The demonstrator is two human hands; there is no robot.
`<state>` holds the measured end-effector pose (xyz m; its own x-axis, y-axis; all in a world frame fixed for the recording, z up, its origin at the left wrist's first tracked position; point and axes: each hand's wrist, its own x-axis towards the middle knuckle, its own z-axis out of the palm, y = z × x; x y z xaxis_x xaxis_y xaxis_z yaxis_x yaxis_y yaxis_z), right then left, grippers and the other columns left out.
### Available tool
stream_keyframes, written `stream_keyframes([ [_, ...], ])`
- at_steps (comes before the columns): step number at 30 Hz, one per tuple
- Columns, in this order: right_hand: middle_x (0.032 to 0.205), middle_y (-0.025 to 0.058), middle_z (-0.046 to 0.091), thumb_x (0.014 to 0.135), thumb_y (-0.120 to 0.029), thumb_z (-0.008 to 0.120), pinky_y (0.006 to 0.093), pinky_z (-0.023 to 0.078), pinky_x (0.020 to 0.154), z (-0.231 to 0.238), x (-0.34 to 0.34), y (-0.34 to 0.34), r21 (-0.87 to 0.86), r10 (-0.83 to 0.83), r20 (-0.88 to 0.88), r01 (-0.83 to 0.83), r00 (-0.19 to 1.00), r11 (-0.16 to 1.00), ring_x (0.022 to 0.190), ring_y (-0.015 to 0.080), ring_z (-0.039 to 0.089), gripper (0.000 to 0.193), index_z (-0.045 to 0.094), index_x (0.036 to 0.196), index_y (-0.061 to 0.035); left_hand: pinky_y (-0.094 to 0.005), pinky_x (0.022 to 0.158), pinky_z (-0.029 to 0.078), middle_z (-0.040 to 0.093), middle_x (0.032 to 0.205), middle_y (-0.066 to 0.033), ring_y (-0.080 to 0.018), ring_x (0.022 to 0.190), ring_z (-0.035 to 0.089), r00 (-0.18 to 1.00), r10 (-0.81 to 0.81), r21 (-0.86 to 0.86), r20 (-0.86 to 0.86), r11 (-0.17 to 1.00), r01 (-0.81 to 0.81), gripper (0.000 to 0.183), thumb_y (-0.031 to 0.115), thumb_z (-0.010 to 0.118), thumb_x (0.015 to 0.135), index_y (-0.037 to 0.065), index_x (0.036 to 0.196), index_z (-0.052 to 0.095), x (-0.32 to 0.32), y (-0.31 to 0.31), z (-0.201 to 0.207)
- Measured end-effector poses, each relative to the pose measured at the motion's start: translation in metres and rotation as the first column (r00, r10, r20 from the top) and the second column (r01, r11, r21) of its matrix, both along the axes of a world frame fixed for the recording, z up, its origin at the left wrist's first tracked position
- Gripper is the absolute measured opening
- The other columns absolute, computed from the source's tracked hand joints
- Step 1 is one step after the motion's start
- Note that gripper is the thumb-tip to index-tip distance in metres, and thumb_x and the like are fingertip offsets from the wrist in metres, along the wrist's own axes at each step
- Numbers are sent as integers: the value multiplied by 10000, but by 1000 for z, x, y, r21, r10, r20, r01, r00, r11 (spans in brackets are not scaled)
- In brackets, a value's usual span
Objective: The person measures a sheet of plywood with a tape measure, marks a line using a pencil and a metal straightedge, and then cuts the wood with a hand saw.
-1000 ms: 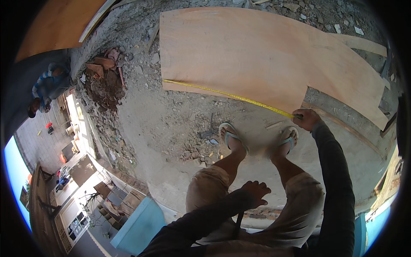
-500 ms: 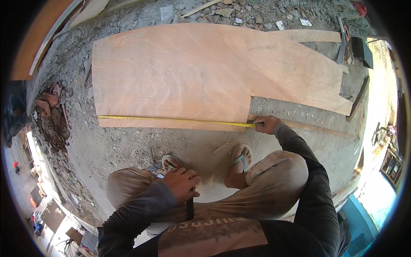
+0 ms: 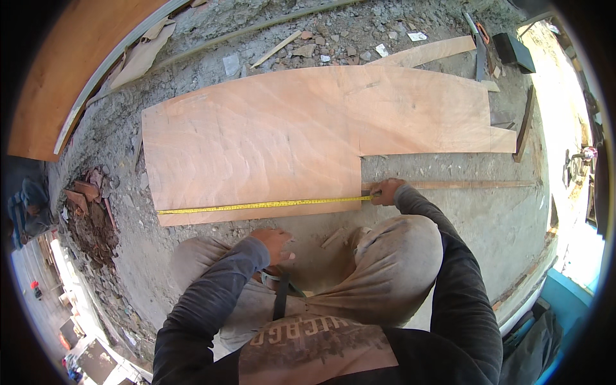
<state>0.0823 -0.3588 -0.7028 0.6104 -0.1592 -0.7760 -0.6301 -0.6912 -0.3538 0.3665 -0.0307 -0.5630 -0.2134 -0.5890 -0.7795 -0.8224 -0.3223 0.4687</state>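
A pale plywood sheet (image 3: 256,147) with a stepped right side lies on the ground before me. Along its near edge stretches a yellow tape measure (image 3: 269,205), from the left edge to the step corner. My right hand (image 3: 387,191) is closed round the tape's case there, which the fingers mostly hide. My left hand (image 3: 274,245) hovers over my left foot, short of the sheet's near edge. Its fingers are curled in; whatever they hold, if anything, is too small to make out.
A thin wooden strip (image 3: 462,185) runs right from the tape hand. Far right lie a handsaw (image 3: 480,54), a black box (image 3: 513,52) and a dark wood piece (image 3: 525,125). Rubble (image 3: 321,48) and a curved plywood offcut (image 3: 427,52) lie beyond; broken bricks (image 3: 86,192) lie left.
My left hand has moved forward from the dark strap by my lap. My view has tilted and shifted; the right hand still holds the tape at the sheet's corner.
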Motion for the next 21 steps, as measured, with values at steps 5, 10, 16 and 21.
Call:
stream_keyframes([
  [5,985,43,787,788,-520,681,413,571,906,9,4,0,-18,-4,-59,3,998,1000,951,243,743,473,776,1175,-265,-488,1060,471,624,1348,-158,-375,1255,591,995,88,-58,-44,994,-91,563,510,636,964,151,1396,589,5,-11,13],
  [10,920,43,784,818,-487,689,394,586,844,17,26,1,104,-16,-172,35,985,994,823,210,749,459,773,1182,-222,-479,1045,478,649,1314,-159,-367,1231,605,983,178,-102,-33,978,-180,562,495,644,965,120,1379,590,19,-7,38],
  [16,875,76,781,835,-445,728,359,594,792,21,9,-20,160,-110,-138,132,984,978,741,175,748,452,772,1196,-177,-363,934,530,710,1208,-115,-208,1044,677,564,816,-458,-131,455,-764,436,300,699,976,76,1347,648,186,7,73],
  [21,962,95,790,818,-409,771,353,584,827,64,50,-52,145,-91,-154,113,984,983,790,184,737,462,776,1217,-176,-367,988,516,726,1213,-139,-262,1136,672,-42,985,-659,-169,-144,-739,429,338,734,945,51,1263,700,342,143,-86],
])
